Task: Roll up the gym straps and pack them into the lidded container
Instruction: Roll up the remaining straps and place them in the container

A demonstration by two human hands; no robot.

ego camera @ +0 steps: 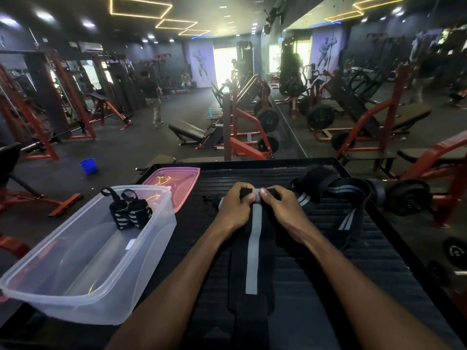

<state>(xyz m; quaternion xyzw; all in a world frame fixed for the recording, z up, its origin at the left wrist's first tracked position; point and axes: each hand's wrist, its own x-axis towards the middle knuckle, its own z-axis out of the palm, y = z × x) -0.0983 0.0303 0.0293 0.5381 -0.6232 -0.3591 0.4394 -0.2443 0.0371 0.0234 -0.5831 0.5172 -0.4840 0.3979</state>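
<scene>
A long black strap with a grey stripe [251, 258] lies on the black ribbed platform [379, 261], running toward me. Its far end is curled into a small roll. My left hand [236, 203] and my right hand [278, 202] both grip that roll, thumbs on top. A clear plastic container [75, 269] stands open at the left, with two rolled black-and-white striped straps [130, 210] upright at its far end. Its pink lid [174, 184] lies behind it. More loose black straps with grey stripes [336, 198] are heaped to the right of my hands.
A dumbbell [404, 195] lies beyond the platform's right edge, with weight plates [454, 251] on the floor below. Red gym machines and benches fill the room ahead. A blue bucket [88, 165] stands on the floor at left. A person [153, 97] stands far off.
</scene>
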